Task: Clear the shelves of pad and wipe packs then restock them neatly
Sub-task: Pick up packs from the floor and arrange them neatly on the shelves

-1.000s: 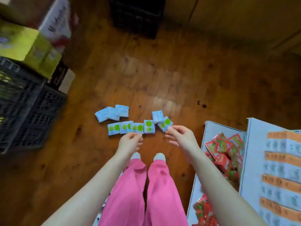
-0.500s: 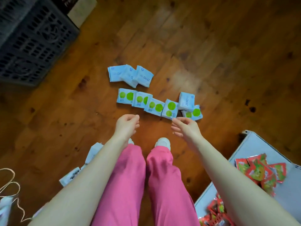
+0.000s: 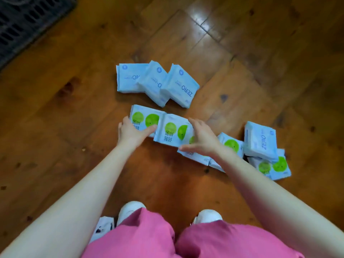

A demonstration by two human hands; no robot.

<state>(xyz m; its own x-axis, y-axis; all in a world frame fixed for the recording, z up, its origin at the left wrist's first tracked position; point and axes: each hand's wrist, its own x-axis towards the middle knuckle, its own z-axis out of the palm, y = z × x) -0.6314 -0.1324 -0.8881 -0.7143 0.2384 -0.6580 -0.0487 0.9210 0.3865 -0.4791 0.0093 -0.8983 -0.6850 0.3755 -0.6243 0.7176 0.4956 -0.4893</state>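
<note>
Left hand [image 3: 133, 135], right hand [image 3: 203, 141] lowered; fingers [image 3: 194, 122] flank pack [image 3: 170, 132].

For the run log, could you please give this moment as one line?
place: floor | left hand: on green-dot pack | right hand: on next pack | ZERO packs: untouched

Bare floor [image 3: 55, 146] left of the green-dot row [image 3: 172, 127]; 3 blue packs [image 3: 156, 82] crowd just behind it.

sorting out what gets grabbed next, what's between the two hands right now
In the head view, one green-dot pack lies between the left hand and the right hand, with straight fingers at each side of it.
</note>
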